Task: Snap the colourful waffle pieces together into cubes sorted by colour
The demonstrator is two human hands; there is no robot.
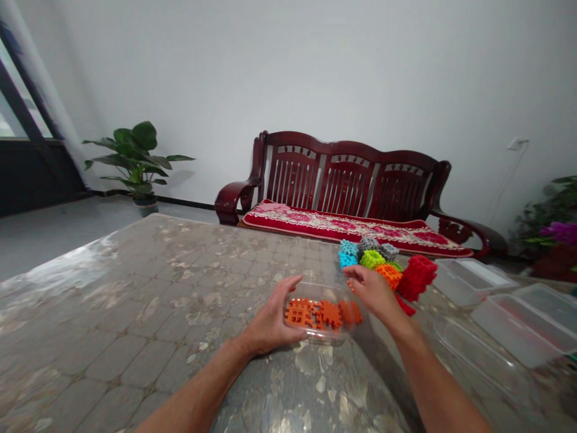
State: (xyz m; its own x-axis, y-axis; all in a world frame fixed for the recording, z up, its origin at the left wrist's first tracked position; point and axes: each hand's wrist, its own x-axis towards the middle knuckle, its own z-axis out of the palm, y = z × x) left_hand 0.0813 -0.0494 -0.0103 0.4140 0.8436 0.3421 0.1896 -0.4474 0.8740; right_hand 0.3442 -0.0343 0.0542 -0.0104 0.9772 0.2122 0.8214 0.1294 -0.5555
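My left hand [273,319] is wrapped round the left end of a clear plastic container [327,338], which stands on the table. Several flat orange interlocking blocks [331,314] lie inside it. Just beyond the container's right rim is my right hand [369,290], its fingers closed and pointing left. A bit of an orange interlocking block [350,287] shows under those fingertips, mostly hidden by the hand. Behind the right hand sits a cluster of blocks: blue ones [348,254], grey ones [368,243], green ones [372,259], orange ones [390,275] and a red stack [418,278].
On the right of the patterned table [148,300] stand translucent plastic boxes [518,325] and another box [460,285]. A clear lid [480,355] lies in front of them. Past the far edge is a wooden bench [347,174]; a potted plant [139,156] stands at left.
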